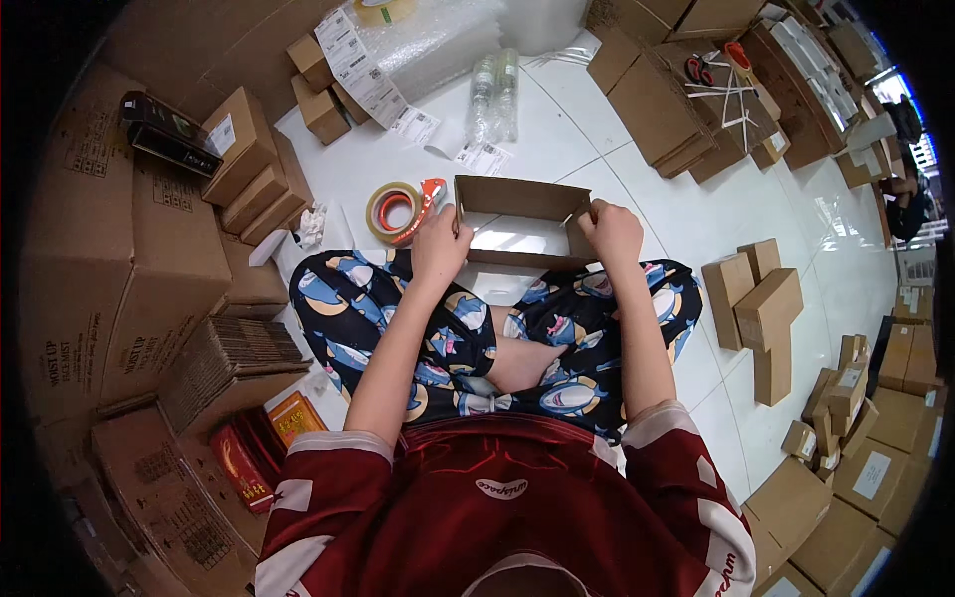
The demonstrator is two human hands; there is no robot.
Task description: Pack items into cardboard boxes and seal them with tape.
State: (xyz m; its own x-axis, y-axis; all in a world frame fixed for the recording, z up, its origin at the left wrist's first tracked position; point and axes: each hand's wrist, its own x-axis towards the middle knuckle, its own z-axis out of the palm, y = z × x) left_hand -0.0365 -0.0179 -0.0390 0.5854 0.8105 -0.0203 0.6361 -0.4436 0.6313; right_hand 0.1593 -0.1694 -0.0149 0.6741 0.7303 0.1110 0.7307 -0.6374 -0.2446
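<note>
Before my crossed legs I hold a cardboard box point(522, 197) opened into a rectangular sleeve, and the white floor shows through it. My left hand point(440, 242) grips its left end, while my right hand point(613, 231) has hold of the right end. Just left of the box lies a tape dispenser point(432, 195) with an orange-red body, beside a roll of tape point(373, 213). Beyond the box, a strip of printed labels point(358, 67) runs down to the floor. Two bubble-wrapped bottles point(494, 93) lie near its lower end.
Small closed cartons point(772, 306) lie on the floor to my right, with more boxes point(873, 470) piled farther right. Scissors point(699, 71) rest on cardboard at the upper right. Large cartons point(82, 276) and a stack of flattened cardboard point(235, 347) stand at my left. A bubble-wrap roll point(433, 45) lies ahead.
</note>
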